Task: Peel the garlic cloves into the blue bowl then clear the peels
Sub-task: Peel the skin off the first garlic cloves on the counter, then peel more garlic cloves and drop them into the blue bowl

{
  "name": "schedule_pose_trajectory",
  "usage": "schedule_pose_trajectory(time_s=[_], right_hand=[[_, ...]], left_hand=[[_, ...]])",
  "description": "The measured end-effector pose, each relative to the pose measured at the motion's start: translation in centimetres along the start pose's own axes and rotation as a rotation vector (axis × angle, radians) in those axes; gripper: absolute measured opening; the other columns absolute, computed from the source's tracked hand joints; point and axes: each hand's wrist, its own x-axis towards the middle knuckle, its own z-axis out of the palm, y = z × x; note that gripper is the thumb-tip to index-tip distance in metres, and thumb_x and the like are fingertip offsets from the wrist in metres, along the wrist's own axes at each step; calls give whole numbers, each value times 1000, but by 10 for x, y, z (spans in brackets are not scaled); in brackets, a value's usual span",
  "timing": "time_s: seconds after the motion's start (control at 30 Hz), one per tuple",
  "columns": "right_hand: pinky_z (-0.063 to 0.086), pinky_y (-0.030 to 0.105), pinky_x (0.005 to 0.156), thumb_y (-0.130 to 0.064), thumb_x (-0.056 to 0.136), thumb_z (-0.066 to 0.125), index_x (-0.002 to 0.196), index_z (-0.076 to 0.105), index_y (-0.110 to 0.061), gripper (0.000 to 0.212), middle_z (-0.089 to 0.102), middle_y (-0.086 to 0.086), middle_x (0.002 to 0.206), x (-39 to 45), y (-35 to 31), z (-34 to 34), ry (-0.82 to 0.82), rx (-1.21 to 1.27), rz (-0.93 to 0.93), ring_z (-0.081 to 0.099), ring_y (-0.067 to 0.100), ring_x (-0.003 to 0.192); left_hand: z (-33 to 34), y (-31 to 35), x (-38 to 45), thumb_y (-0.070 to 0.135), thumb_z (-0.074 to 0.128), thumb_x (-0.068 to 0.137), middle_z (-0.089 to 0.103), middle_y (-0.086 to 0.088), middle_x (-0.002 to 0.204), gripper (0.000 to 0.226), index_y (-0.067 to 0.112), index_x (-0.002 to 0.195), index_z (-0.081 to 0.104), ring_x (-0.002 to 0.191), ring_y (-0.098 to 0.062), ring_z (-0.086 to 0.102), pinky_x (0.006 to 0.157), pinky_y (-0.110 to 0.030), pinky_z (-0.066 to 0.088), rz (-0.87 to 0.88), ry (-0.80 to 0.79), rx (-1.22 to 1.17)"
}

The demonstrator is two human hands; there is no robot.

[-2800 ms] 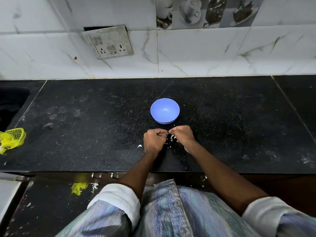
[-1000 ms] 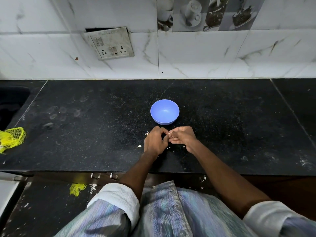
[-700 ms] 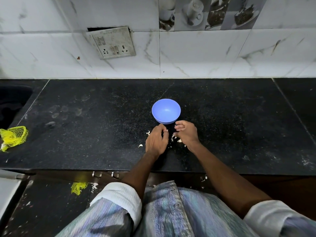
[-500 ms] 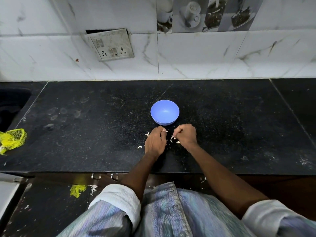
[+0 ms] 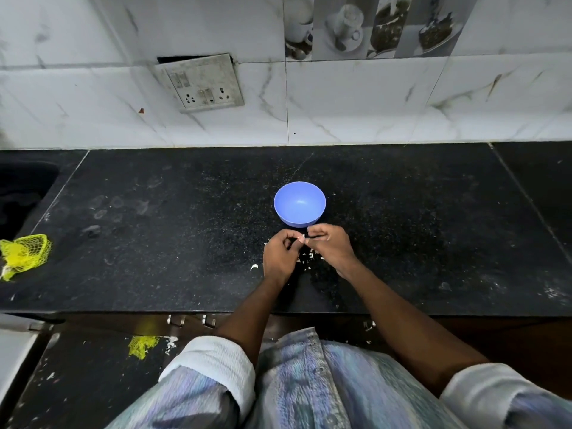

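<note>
A small blue bowl (image 5: pixel 299 203) stands on the black counter (image 5: pixel 185 243); nothing shows inside it. Just in front of it my left hand (image 5: pixel 280 258) and my right hand (image 5: pixel 329 247) meet, fingers curled. Between their fingertips they pinch a small pale garlic clove (image 5: pixel 301 238), mostly hidden by the fingers. White peel scraps (image 5: pixel 306 258) lie scattered on the counter beneath and between the hands, with one larger piece (image 5: pixel 254 266) to the left.
A yellow mesh bag (image 5: pixel 24 253) lies at the counter's left edge beside a dark sink (image 5: pixel 21 193). A tiled wall with a socket plate (image 5: pixel 201 83) backs the counter. More yellow mesh (image 5: pixel 140 345) and scraps lie on the floor below.
My right hand reached to the bowl's near rim, then drew back to the left hand. Both hands now pinch a clove together again, slightly nearer the bowl than before.
</note>
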Motion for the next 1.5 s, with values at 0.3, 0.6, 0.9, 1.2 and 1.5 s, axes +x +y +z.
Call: schedule_pose_trajectory(time_s=[0.3,0.6,0.9,1.2,1.5], right_hand=[[60,32,74,-33,109,47,115,70,-1,40,76,13,99,4,-6,9,-165,715,428,73,20,88],[57,35,71,-19,109,45,96,71,0,35,73,18,96,7,-18,27,-50,813,538,69,25,88],[51,31,99,0,92,50,107,78,-10,33,76,4,115,56,-57,14,207,-188,-171,67,22,112],[52,34,66,-29,90,69,75,67,-13,22,70,-2,72,38,-52,32,271,-257,-336,65,18,68],[55,36,76,-6,81,73,94,74,-25,23,66,-8,95,2,11,68,-100,-591,-302,68,18,87]], left_hand=[[4,10,-5,6,64,85,63,3,90,24,19,101,75,80,-14,57,74,-29,47,286,-155,322],[-4,14,-1,7,68,81,79,3,87,39,37,102,83,82,-23,69,77,-38,54,458,0,468],[-30,-3,12,1,62,91,78,9,104,31,21,104,82,98,-5,72,91,-29,57,112,257,57],[-51,-35,5,0,63,93,79,8,102,29,19,104,82,94,-6,72,92,-26,57,-78,294,65],[-58,-59,-7,-7,66,83,74,5,110,41,24,106,81,97,-14,70,92,-31,57,-137,178,260]])
